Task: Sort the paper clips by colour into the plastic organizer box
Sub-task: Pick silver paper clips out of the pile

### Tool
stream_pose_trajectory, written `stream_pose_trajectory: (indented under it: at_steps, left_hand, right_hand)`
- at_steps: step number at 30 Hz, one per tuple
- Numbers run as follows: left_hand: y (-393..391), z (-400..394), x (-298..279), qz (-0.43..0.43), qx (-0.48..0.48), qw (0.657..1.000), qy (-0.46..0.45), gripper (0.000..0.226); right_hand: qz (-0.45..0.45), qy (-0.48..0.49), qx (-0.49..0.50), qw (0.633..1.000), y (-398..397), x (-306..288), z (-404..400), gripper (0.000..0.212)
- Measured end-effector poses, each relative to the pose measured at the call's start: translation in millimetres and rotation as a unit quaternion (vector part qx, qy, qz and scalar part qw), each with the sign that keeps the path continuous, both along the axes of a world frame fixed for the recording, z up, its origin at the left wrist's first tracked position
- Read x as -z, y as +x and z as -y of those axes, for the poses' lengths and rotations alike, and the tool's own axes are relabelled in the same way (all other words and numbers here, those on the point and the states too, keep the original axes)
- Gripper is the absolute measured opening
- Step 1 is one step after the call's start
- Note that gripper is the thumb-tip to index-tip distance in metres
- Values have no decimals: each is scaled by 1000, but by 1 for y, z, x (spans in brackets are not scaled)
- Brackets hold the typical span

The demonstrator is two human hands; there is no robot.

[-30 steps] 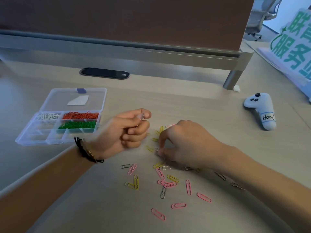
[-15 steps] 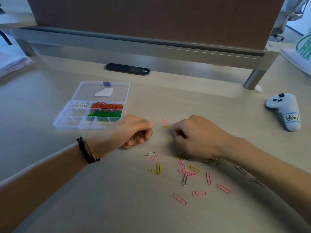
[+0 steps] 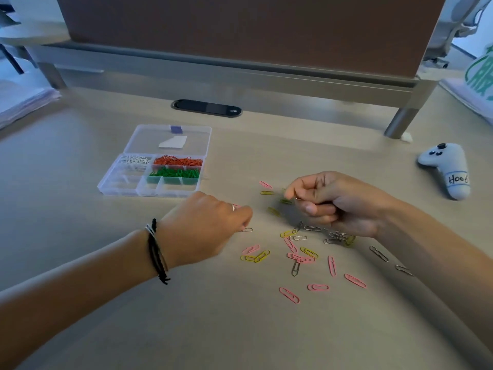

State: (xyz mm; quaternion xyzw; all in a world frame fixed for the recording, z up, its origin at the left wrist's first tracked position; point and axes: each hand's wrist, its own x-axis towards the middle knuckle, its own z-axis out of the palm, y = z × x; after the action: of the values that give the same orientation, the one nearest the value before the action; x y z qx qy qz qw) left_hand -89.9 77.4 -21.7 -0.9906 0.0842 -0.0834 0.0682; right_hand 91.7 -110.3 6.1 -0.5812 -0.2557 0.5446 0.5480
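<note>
The clear plastic organizer box (image 3: 112,186) lies open at the left, with white clips (image 3: 134,160), orange clips (image 3: 177,161) and green clips (image 3: 174,172) in separate compartments; the front compartments look bare. Loose pink (image 3: 289,295), yellow (image 3: 256,257) and silver (image 3: 378,253) paper clips lie scattered on the desk. My left hand (image 3: 205,225) is knuckles-up, its curled fingertips down on a silver clip (image 3: 247,230). My right hand (image 3: 338,201) hovers above the pile, fingers curled, thumb and forefinger pinching a small clip whose colour I cannot tell.
A white game controller (image 3: 448,169) with a handwritten label lies at the right. A black cable grommet (image 3: 206,108) sits behind the box, below the desk divider. A metal leg (image 3: 400,124) stands at the back right, and papers (image 3: 21,102) lie at the far left.
My right hand has lifted off the pile with a clip pinched. My left hand has dropped from mid-air to the desk, onto the silver clip. The view has shifted left.
</note>
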Motion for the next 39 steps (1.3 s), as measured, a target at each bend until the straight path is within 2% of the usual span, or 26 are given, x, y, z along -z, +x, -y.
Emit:
stream_pose_trajectory:
  at_steps: [3, 6, 8, 9, 11, 13, 14, 18, 20, 22, 24, 25, 26, 27, 28, 30, 31, 32, 33, 34, 35, 36, 37, 38, 39]
  left_hand:
    - [5, 3, 2, -8, -6, 997, 74, 32]
    - [6, 3, 2, 7, -5, 997, 80, 14]
    - [4, 3, 0, 15, -4, 997, 71, 16]
    - [4, 3, -1, 12, -1, 997, 71, 18]
    - [4, 4, -2, -3, 1, 997, 83, 23]
    - [7, 5, -2, -20, -3, 994, 107, 34]
    - [8, 6, -3, -28, -10, 992, 119, 38]
    - [13, 12, -5, -28, -14, 988, 149, 38]
    - [16, 12, -3, -19, -4, 987, 161, 34]
    - [20, 13, -5, -24, 10, 984, 176, 30]
    - [26, 13, -6, -28, 17, 991, 131, 19]
    - [28, 11, -7, -45, -6, 998, 47, 8]
    - [31, 10, -10, -68, -38, 993, -85, 5]
    - [34, 11, -12, -100, -64, 961, -248, 8]
    - [37, 11, -13, -137, -80, 890, -428, 10]
    - [43, 11, -10, -189, -90, 679, -704, 9]
    - [46, 12, -10, -211, -81, 567, -792, 8]
    - [50, 15, -10, -221, -77, 484, -843, 10]
    - [53, 19, -12, -227, -74, 438, -867, 12]
    - [56, 22, -13, -232, -74, 426, -871, 16]
    - [61, 25, -15, -236, -81, 429, -868, 20]
    - [67, 29, -17, -234, -100, 456, -853, 26]
    - [72, 34, -19, -227, -120, 507, -823, 32]
    - [77, 39, -20, -206, -139, 587, -770, 36]
    - [82, 44, -20, -168, -149, 692, -686, 39]
  right_hand:
    - [102, -53, 11, 993, 3, 1, 6, 25]
    - [185, -99, 24, 977, 3, 2, 11, 26]
    - [294, -97, 11, 951, 3, 0, 14, 29]
    - [367, -91, -11, 926, 2, -1, 15, 28]
    - [516, -88, -63, 849, 0, -2, 16, 12]
    - [642, -119, -100, 751, -2, -4, 17, 2]
    - [689, -134, -122, 702, -3, -5, 17, 6]
    - [775, -149, -185, 586, -9, -11, 19, 14]
    - [821, -142, -202, 514, -11, -10, 19, 19]
    - [847, -126, -207, 473, -12, -8, 19, 25]
    - [851, -130, -208, 465, -11, -7, 20, 25]
    - [847, -141, -207, 468, -10, -6, 21, 25]
    - [844, -152, -204, 472, -9, -6, 23, 25]
    - [841, -158, -205, 475, -8, -6, 24, 24]
    - [841, -156, -208, 473, -9, -7, 25, 24]
    - [842, -152, -220, 468, -11, -8, 25, 20]
    - [842, -151, -228, 465, -13, -9, 23, 20]
    - [845, -145, -234, 459, -14, -8, 22, 20]
    - [851, -134, -239, 447, -14, -7, 20, 23]
    - [855, -126, -241, 442, -14, -7, 19, 27]
    - [857, -121, -227, 447, -12, -7, 20, 30]
    - [849, -127, -203, 472, -7, -5, 20, 28]
    - [832, -113, -162, 519, -1, -1, 22, 20]
    - [788, -106, -125, 594, 2, -2, 24, 16]
    - [729, -94, -85, 673, 5, -2, 26, 15]
